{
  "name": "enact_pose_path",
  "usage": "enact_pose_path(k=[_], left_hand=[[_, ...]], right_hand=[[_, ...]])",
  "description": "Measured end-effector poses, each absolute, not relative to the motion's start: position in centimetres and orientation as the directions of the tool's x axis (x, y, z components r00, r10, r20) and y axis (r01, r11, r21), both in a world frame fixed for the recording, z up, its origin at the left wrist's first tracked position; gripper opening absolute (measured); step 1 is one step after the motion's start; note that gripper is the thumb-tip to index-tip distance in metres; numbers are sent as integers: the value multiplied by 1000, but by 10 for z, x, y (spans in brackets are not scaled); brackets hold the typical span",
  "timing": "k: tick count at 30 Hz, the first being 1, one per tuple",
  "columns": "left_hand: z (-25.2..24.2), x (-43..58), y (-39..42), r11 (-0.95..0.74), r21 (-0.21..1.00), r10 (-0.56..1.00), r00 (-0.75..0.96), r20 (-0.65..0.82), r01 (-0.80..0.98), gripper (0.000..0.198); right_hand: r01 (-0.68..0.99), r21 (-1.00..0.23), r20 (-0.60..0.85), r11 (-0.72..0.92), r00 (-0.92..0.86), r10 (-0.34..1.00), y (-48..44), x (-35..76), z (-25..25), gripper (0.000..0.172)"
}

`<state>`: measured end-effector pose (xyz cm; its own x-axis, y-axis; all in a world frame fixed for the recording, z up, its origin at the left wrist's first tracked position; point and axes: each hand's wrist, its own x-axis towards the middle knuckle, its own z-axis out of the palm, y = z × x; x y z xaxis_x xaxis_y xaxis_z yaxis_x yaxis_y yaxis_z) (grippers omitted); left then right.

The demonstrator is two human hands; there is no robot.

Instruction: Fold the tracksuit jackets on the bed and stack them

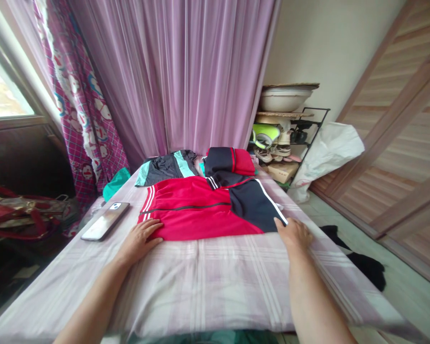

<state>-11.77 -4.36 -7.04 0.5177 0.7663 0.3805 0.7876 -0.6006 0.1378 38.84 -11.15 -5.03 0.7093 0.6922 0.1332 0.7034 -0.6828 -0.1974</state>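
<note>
A red and navy jacket (208,208) with white stripes lies spread flat on the checked bed sheet (222,282). My left hand (140,237) rests flat, fingers stretched out, on the jacket's near left corner. My right hand (294,232) has its fingers curled at the near right corner of the navy part, touching or pinching its edge. Behind the jacket lie a folded red and navy garment (229,165) and a dark garment with teal panels (166,168).
A phone (105,220) lies on the bed left of the jacket, beside a teal cloth (116,184). Pink curtains (179,76) hang behind. A shoe rack (286,138) with a basin stands at the right, near a white bag (329,148). Dark clothing (365,265) lies on the floor.
</note>
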Motion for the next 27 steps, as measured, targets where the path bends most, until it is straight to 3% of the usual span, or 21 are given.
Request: enact_pose_path(k=[3,7,14,18,21,24,27], left_hand=[[-65,-112,-43,-590,124,769,508,388,798,50],[-61,-107,-46,-566,135,778,473,414,813,50],[-53,-114,-48,-599,155,766,506,396,786,53],[-51,-115,-57,-603,155,773,525,357,783,53],[-47,-113,-65,-583,156,793,516,324,797,54],[-40,-104,-67,-527,152,825,460,327,836,60],[-33,-76,-64,-505,150,834,436,337,850,56]], right_hand=[[691,-251,87,-678,714,695,-112,385,-44,50],[638,-341,59,-691,748,661,-114,382,-39,56],[607,-450,193,-655,782,592,-112,396,-53,45],[663,-398,199,-635,738,645,-114,399,-56,46],[747,-362,394,-557,665,635,-114,387,-51,49],[871,-298,537,-391,491,686,-106,358,-47,50],[970,-183,482,-159,230,845,-95,313,-49,52]])
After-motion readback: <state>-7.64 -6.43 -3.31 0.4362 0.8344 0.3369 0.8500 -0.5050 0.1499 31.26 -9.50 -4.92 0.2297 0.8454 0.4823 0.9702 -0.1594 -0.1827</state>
